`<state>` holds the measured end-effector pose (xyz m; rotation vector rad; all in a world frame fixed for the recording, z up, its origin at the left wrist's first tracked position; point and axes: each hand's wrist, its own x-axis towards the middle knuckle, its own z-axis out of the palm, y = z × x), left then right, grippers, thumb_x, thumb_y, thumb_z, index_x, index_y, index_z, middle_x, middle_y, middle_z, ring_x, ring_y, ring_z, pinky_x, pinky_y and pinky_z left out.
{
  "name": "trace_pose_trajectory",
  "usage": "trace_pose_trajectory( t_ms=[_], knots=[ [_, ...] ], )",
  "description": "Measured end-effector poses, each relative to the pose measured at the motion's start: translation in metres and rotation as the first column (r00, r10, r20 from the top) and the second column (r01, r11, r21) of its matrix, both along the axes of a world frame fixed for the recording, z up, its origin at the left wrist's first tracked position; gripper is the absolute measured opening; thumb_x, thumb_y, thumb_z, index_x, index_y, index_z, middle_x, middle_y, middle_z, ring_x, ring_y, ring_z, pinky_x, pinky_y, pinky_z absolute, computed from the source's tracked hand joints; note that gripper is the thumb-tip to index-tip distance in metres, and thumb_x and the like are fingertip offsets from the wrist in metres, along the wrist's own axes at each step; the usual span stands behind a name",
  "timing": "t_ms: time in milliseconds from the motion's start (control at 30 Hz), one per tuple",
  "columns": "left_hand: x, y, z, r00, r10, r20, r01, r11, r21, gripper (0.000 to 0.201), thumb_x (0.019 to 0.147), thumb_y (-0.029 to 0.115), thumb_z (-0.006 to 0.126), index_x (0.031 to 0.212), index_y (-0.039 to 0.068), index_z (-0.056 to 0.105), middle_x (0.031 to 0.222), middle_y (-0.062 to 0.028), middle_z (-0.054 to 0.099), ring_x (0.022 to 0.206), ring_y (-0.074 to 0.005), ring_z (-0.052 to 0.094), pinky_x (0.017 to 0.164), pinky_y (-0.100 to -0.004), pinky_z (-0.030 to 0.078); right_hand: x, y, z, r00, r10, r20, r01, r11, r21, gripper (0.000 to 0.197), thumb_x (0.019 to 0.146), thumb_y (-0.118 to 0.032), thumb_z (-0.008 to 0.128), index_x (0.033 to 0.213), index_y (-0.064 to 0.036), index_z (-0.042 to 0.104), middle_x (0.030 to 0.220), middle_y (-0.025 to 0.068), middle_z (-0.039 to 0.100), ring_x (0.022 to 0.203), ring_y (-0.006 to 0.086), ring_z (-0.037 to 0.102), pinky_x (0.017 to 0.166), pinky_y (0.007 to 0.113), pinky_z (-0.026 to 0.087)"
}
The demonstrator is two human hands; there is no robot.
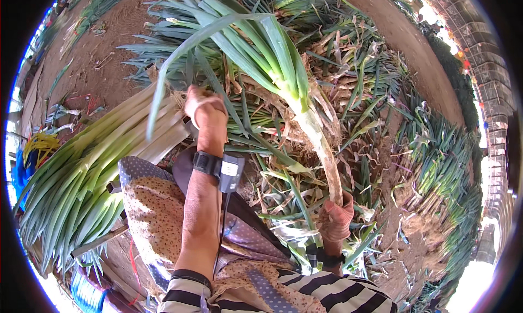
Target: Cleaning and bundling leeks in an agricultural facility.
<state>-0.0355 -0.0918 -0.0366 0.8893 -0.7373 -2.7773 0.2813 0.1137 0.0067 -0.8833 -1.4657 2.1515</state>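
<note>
Leek (pixel 299 98), long, white-stemmed and green-leaved, seems light but floppy-topped, best held where the right hand (pixel 334 220) grips its stiffer base (left hand (pixel 204 103): grasp unclear).

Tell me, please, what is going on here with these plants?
A person's right hand holds the pale lower end of one leek-like plant, its leafy top pointing away. The left hand is beside the pale ends of a pile of similar plants. More plants lie in heaps ahead and to the right.
</note>
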Motion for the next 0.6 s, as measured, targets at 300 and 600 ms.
trace_pose_trajectory(
  t_ms=[300,600],
  knots=[
    [0.032,0.055,0.049,0.682,-0.517,-0.518,0.634,0.77,0.066,0.077,0.074,0.066,0.064,0.128,0.011,0.05,0.118,-0.0071,0.06,0.106,-0.0236,0.059,0.091,-0.0481,0.046,-0.01,-0.003,-0.031,0.979,0.195,0.068,-0.196,0.98,0.016,0.055,0.068,-0.013,0.078,0.114,0.0038,0.055,0.086,0.005,0.061,0.068,0.0115,0.055,0.059,0.023,0.045],
    [0.046,0.06,0.051,0.778,-0.35,-0.522,0.441,0.895,0.057,0.044,0.079,0.024,0.076,0.117,0.01,0.059,0.108,-0.0036,0.064,0.095,-0.0211,0.062,0.082,-0.0412,0.054,-0.208,-0.026,0.022,0.855,0.446,0.264,-0.518,0.745,0.42,0.046,0.075,-0.035,0.067,0.11,-0.005,0.062,0.09,0.0078,0.066,0.087,0.0155,0.059,0.083,0.029,0.044]
  ],
)
